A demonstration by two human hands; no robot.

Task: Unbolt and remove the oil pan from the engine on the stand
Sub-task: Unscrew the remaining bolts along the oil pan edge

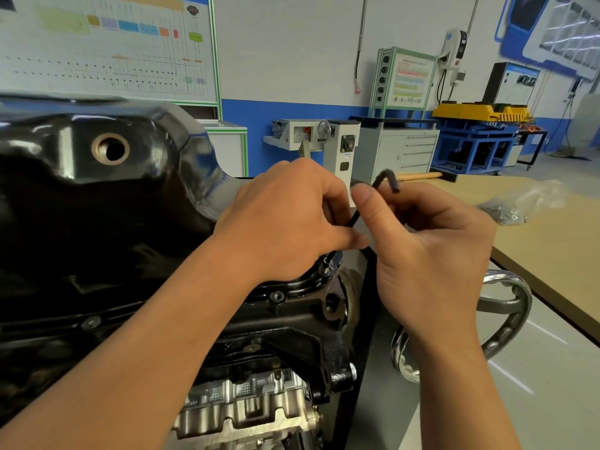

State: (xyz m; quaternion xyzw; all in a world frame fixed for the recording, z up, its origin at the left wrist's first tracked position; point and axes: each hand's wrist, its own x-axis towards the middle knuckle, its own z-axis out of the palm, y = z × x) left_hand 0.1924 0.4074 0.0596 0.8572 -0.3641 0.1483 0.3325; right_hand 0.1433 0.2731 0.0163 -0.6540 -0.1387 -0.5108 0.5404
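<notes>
**Both hands on the hex key at the pan's flange**

The right hand (pixel 431 251) pinched the hex key (pixel 387 177) just below its bend, thumb upright against the shaft. The left hand (pixel 285 219) curled its fingers round the shaft lower down. The key ran down to a bolt (pixel 326 270) on the flange of the black oil pan (pixel 97 206), which sat on the engine (pixel 259 401). A handwheel (pixel 506 306) stood just beside the engine. A bag (pixel 516 206) lay on the bench (pixel 552 271).
</notes>
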